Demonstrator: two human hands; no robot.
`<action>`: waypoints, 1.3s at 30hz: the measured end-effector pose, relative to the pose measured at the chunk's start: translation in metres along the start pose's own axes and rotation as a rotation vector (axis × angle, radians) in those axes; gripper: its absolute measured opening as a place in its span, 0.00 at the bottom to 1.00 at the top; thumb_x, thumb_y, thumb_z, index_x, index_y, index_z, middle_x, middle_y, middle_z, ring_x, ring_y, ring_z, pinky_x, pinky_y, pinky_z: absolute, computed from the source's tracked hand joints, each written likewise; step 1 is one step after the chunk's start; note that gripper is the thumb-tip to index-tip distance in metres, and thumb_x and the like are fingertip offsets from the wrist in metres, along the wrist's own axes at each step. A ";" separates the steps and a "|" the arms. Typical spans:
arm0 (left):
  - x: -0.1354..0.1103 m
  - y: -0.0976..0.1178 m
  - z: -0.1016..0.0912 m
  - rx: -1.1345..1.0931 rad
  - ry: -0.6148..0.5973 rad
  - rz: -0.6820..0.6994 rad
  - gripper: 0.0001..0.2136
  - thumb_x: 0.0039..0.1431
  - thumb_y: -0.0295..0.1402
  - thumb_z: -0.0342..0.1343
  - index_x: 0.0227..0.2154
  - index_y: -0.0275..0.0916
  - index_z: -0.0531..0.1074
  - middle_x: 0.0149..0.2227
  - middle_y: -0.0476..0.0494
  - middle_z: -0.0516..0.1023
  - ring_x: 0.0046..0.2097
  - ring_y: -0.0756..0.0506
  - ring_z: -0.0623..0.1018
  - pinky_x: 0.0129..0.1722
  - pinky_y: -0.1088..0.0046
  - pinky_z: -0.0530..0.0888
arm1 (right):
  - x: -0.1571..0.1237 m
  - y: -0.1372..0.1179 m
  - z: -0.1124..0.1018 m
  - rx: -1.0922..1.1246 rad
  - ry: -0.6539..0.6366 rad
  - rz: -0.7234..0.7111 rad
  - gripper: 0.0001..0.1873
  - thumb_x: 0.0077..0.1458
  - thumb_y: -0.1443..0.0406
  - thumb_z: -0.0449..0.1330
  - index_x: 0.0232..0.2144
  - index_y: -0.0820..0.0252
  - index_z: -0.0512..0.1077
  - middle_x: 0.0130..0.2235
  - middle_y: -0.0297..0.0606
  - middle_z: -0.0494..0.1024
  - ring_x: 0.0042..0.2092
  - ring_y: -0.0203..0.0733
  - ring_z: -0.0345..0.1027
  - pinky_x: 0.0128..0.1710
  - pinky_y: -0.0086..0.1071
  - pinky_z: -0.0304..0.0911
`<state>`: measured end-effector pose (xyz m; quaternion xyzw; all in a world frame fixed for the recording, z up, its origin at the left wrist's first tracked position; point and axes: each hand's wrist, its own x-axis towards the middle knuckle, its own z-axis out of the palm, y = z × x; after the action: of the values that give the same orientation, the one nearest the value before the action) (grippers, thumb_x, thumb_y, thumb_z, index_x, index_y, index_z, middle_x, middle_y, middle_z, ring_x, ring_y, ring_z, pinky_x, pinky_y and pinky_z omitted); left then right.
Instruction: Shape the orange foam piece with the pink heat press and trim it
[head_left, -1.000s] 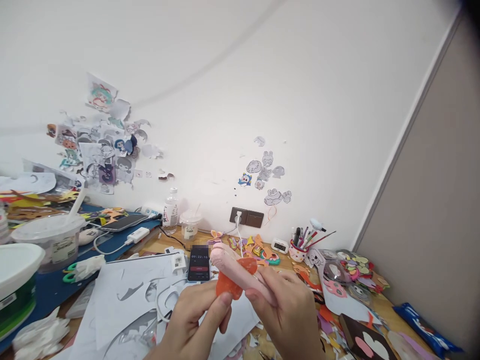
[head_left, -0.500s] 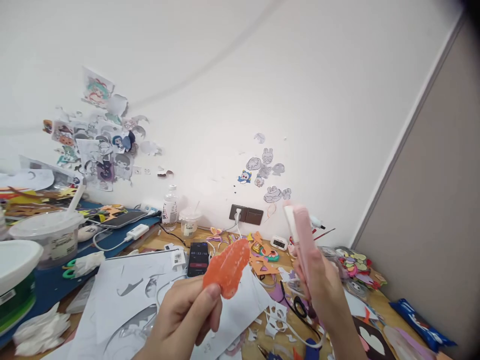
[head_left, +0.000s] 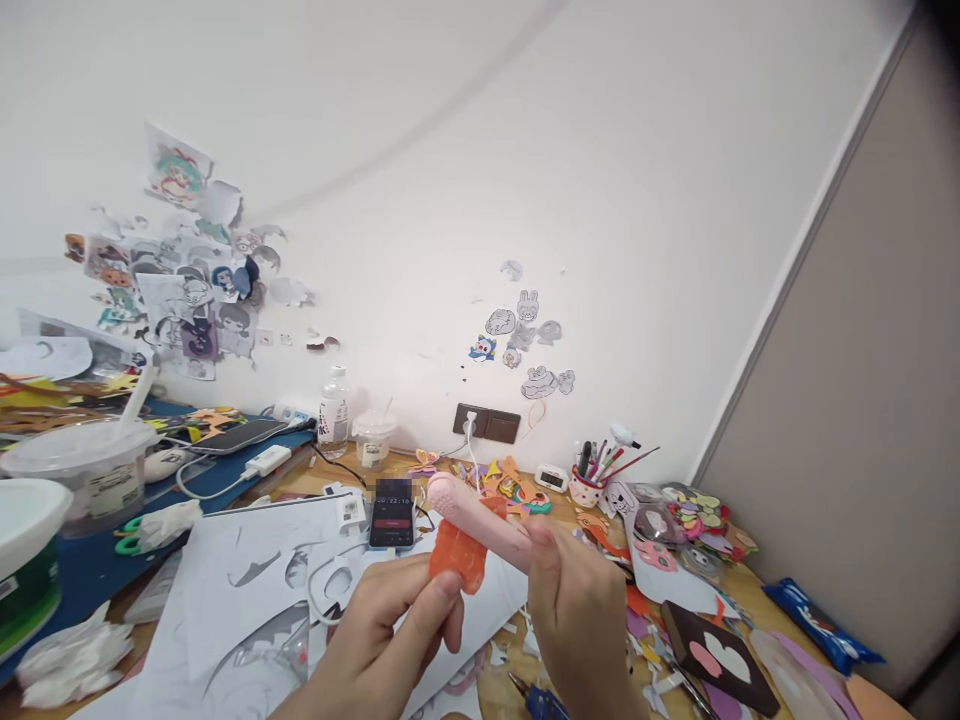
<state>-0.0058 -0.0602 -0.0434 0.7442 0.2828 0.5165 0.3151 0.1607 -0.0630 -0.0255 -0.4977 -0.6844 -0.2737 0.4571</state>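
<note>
An orange, wavy-edged cut-out piece (head_left: 457, 555) with a glossy look is pinched between the thumb and fingers of my left hand (head_left: 401, 625). My right hand (head_left: 574, 600) is wrapped round a long pink tool (head_left: 480, 520) with a rounded, embossed end, which looks like a small hair straightener. The pink tool lies slantwise across the orange piece and covers its middle. Whether the piece is between the tool's arms or just behind them, I cannot tell. Both hands are held up over white paper sheets (head_left: 255, 570).
Behind my hands are a phone (head_left: 392, 520) with a timer, a clock (head_left: 552, 478) and a pen cup (head_left: 586, 488). A dark box (head_left: 720, 655) and a blue packet (head_left: 821, 625) lie at right. Lidded tubs (head_left: 82, 470) stand at left. Paper scraps litter the table.
My right hand has come left and down, bringing the pink tool from upright and apart to lying across the orange piece. The left hand still holds the piece. The view has shifted slightly.
</note>
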 end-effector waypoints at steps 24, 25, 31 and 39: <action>0.018 0.004 -0.001 -0.025 0.088 -0.238 0.16 0.59 0.42 0.47 0.23 0.38 0.69 0.17 0.54 0.60 0.20 0.52 0.57 0.17 0.79 0.54 | 0.007 0.009 0.001 0.325 -0.302 0.440 0.34 0.62 0.50 0.34 0.17 0.57 0.68 0.13 0.34 0.65 0.19 0.38 0.62 0.21 0.30 0.53; 0.019 0.004 -0.002 -0.032 0.093 -0.241 0.16 0.59 0.42 0.47 0.24 0.38 0.70 0.17 0.54 0.59 0.20 0.52 0.56 0.17 0.79 0.54 | 0.008 0.006 0.000 0.374 -0.338 0.478 0.35 0.61 0.49 0.34 0.15 0.57 0.67 0.12 0.33 0.64 0.18 0.37 0.60 0.20 0.29 0.52; 0.020 0.002 -0.010 -0.038 0.092 -0.211 0.16 0.59 0.43 0.48 0.22 0.37 0.66 0.20 0.54 0.60 0.22 0.52 0.58 0.19 0.79 0.56 | 0.012 0.000 -0.001 0.679 -0.509 0.739 0.36 0.56 0.42 0.36 0.13 0.58 0.64 0.10 0.30 0.58 0.13 0.32 0.52 0.15 0.27 0.47; 0.010 -0.009 -0.005 0.198 0.176 0.180 0.14 0.61 0.28 0.44 0.19 0.39 0.58 0.20 0.54 0.58 0.23 0.52 0.61 0.23 0.78 0.59 | 0.008 -0.002 0.012 0.739 -0.574 0.818 0.37 0.55 0.41 0.38 0.12 0.60 0.64 0.10 0.29 0.57 0.13 0.29 0.51 0.14 0.24 0.45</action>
<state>-0.0080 -0.0464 -0.0432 0.7458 0.2911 0.5755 0.1667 0.1537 -0.0507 -0.0236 -0.5822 -0.5833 0.3236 0.4648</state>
